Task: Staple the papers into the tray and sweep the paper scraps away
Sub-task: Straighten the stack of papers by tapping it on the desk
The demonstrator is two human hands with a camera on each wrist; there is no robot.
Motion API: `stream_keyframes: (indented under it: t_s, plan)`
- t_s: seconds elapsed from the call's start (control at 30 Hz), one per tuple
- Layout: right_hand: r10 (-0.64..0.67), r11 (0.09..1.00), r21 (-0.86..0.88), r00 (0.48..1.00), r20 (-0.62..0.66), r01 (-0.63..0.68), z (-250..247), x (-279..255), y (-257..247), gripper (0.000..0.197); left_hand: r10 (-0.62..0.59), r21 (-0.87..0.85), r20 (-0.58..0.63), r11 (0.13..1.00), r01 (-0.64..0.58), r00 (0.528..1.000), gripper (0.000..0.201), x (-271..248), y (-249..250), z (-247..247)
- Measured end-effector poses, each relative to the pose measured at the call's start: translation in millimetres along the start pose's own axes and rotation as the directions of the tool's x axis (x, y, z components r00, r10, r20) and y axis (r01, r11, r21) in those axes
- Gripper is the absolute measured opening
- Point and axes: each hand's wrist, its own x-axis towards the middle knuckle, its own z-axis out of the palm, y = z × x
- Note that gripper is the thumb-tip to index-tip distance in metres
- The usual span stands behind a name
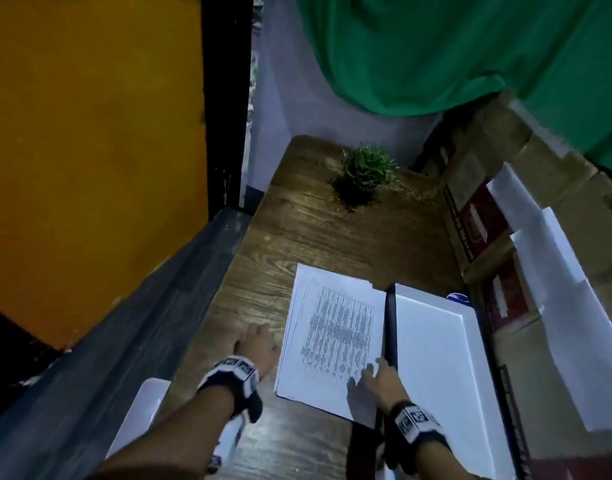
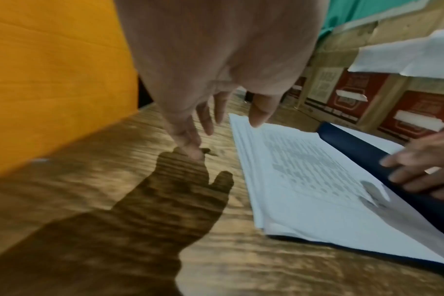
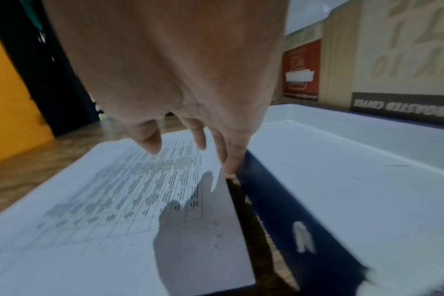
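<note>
A stack of printed papers (image 1: 332, 341) lies flat on the wooden table (image 1: 297, 230). To its right stands a white tray (image 1: 436, 358) with a dark blue rim, nothing in it. My left hand (image 1: 259, 342) is spread flat on the bare wood just left of the stack. In the left wrist view its fingers (image 2: 190, 138) reach down to the table beside a small dark bit (image 2: 210, 152). My right hand (image 1: 380, 379) rests with straight fingers on the papers' near right corner, against the tray's rim. Its fingertips (image 3: 231, 164) meet the gap between papers (image 3: 114, 200) and tray (image 3: 355, 180).
A small green plant (image 1: 365, 171) stands at the table's far end. Cardboard boxes (image 1: 488, 237) with white sheets (image 1: 557, 289) on them line the right side. An orange panel (image 1: 90, 150) rises on the left. A white object (image 1: 141, 410) sits at the near left edge.
</note>
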Motion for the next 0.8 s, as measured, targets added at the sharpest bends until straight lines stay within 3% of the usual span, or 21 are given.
stream_keyframes:
  t_s: [0.1,0.23,0.3,0.47,0.53,0.63,0.73,0.8]
  plan:
    - [0.113,0.991,-0.058,0.992,-0.064,-0.117,16.8,26.6,-9.7,0.061,-0.120,0.118,0.080,0.987,0.110,0.990,0.071,14.5,26.8,33.2]
    - [0.196,0.979,-0.036,0.974,-0.115,-0.201,46.7,37.9,-26.7,0.054,-0.226,0.129,-0.042,0.965,0.230,0.973,0.074,9.0,52.3,65.1]
    - [0.236,0.971,0.006,0.961,-0.141,-0.238,54.5,39.9,-30.0,0.048,-0.289,0.064,-0.062,0.954,0.293,0.955,0.071,8.9,62.0,70.3]
    - [0.334,0.928,0.238,0.924,-0.187,-0.287,52.8,52.8,-15.0,0.046,-0.373,-0.238,0.129,0.888,0.394,0.919,0.075,27.5,53.5,41.1]
    - [0.308,0.927,0.256,0.945,-0.108,-0.273,52.5,63.4,-5.2,0.044,-0.302,-0.290,0.232,0.886,0.362,0.925,0.082,32.1,44.7,27.0]
    - [0.194,0.958,0.208,0.980,0.048,-0.200,53.7,78.3,9.7,0.032,-0.041,-0.433,0.372,0.876,0.213,0.927,0.079,27.1,35.7,11.9]
    - [0.148,0.912,0.360,0.977,0.151,-0.194,43.5,71.3,9.2,0.052,0.136,-0.544,0.325,0.837,0.067,0.936,0.070,13.3,26.4,-2.4]
    - [0.121,0.804,0.561,0.978,0.171,-0.198,28.9,56.4,1.6,0.065,0.197,-0.623,0.292,0.782,0.030,0.936,0.064,0.8,16.8,-14.5]
